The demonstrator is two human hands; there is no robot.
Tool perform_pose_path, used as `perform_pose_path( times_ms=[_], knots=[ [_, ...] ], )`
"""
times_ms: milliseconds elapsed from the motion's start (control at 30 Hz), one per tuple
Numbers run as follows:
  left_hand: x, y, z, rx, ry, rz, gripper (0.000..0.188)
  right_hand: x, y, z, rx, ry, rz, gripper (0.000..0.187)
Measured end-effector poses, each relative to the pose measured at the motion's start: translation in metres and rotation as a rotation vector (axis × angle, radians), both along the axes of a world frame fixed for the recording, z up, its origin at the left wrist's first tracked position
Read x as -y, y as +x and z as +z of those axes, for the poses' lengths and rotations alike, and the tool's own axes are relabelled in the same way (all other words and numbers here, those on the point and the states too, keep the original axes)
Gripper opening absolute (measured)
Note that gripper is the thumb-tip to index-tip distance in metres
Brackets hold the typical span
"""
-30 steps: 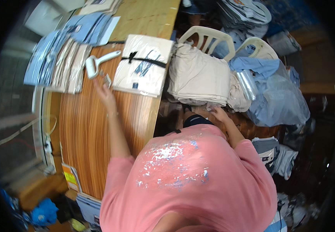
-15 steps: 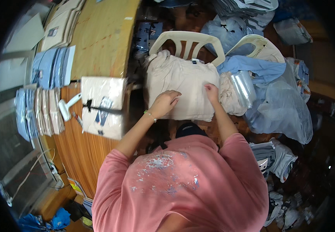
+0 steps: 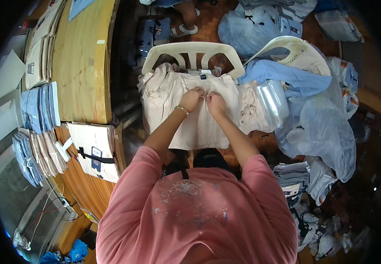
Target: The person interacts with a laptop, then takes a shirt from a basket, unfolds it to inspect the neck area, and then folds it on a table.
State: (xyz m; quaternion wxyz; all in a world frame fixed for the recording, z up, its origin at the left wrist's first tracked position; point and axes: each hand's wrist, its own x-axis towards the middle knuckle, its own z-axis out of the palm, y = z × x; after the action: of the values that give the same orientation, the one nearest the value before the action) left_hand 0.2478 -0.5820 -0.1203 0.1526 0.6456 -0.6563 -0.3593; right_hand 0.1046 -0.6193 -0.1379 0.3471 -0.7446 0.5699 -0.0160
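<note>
A pale beige shirt [image 3: 190, 127] lies spread over the seat of a cream plastic chair [image 3: 195, 47], its dark neck label toward the backrest. My left hand [image 3: 192, 98] and my right hand [image 3: 217, 104] meet side by side near the shirt's upper middle. The fingers of both are bent and pinched on the cloth along its front. More bunched beige cloth lies under and left of the shirt.
A second chair [image 3: 283, 48] at the right holds a blue garment [image 3: 283, 77], a clear plastic roll [image 3: 272, 103] and a large clear bag [image 3: 318, 127]. On the left, tables carry stacks of bagged shirts [image 3: 96, 152] and a white-handled tool [image 3: 64, 149]. A person's sandalled foot [image 3: 185, 30] shows beyond the chair.
My hands, apart over the shirt before, have come together on its front. The shirt's front now shows toward me with the label at the top. The view has shifted.
</note>
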Motion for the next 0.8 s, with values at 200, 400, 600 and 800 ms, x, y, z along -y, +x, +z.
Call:
perform_pose_path(
  times_ms=[200, 400, 600, 800],
  knots=[
    [0.007, 0.001, 0.039, -0.24, 0.061, 0.202, 0.014, -0.017, -0.005, 0.009, 0.664, 0.137, -0.309, 0.01],
    [0.002, 0.014, 0.074, -0.579, 0.065, -0.08, 0.013, -0.043, -0.019, 0.05, 0.82, 0.234, -0.316, 0.008],
    [-0.034, 0.03, 0.116, -0.357, -0.07, -0.192, 0.019, -0.102, -0.002, 0.101, 0.915, 0.106, -0.33, 0.02],
    [-0.089, 0.051, 0.205, -0.443, -0.335, 0.264, 0.016, -0.156, -0.02, 0.062, 0.658, 0.183, -0.21, 0.029]
  ],
)
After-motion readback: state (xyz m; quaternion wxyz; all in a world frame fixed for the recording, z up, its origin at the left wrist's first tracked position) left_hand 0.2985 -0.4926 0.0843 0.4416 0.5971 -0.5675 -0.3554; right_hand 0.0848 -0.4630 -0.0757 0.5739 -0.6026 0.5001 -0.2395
